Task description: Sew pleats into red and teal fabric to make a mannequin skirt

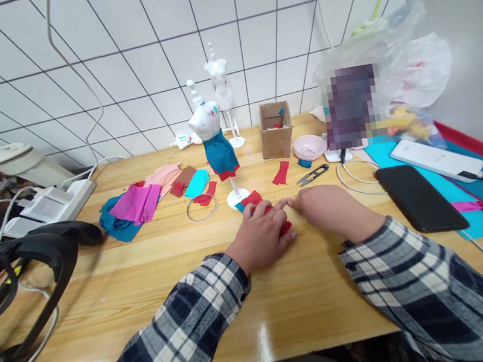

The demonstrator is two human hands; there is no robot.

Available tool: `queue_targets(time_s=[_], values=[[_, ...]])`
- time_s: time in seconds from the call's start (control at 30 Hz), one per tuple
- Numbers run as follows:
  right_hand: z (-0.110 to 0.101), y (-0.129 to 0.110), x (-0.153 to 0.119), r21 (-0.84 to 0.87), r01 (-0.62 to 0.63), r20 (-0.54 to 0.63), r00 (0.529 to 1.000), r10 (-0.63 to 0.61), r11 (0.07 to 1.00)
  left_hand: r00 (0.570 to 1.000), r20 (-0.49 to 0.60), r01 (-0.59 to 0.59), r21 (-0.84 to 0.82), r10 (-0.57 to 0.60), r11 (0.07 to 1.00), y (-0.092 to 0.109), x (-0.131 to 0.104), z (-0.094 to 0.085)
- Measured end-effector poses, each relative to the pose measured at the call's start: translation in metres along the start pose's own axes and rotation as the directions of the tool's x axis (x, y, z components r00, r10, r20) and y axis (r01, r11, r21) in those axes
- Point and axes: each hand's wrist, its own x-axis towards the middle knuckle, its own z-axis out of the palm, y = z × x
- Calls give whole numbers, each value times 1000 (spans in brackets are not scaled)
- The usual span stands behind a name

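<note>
My left hand [264, 233] lies on a red crinkled piece [252, 198], its fingers spread and the index finger stretched to the right. A bit of blue shows at that piece's left edge. Close to the left index fingertip is my right hand [326, 210], its fingers curled in and the index finger and thumb together at the table. What they pinch, if anything, is too small to make out. Just behind my left hand stands a small white mannequin [204, 119] dressed in a blue skirt [220, 155] with a red hem. Thread snips [314, 174] lie beyond my right hand.
Behind are a second mannequin [219, 80], a cardboard box [276, 132] and a pink bowl [309, 147]. Coloured pieces [138, 206] and a metal ring [189, 211] lie left. A black phone [421, 198] and power bank [436, 159] are right; a black headset [50, 278] sits far left.
</note>
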Motion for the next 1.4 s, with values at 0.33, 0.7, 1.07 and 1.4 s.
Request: queue_targets(time_s=[0.33, 0.7, 1.07, 1.4], values=[[17, 25, 13, 279, -154, -34, 985, 170, 948, 999, -2, 43, -78, -43, 996, -1, 0, 1], [20, 29, 14, 343, -168, -66, 977, 202, 924, 999, -27, 43, -75, -45, 996, 1, -5, 6], [20, 35, 14, 375, -164, -222, 940, 260, 913, 939, -159, 295, -86, -306, 952, -95, -67, -55], [16, -11, 10, 408, 385, -367, 900, -237, 828, 862, -81, 503, 29, -500, 864, -120, -80, -32]])
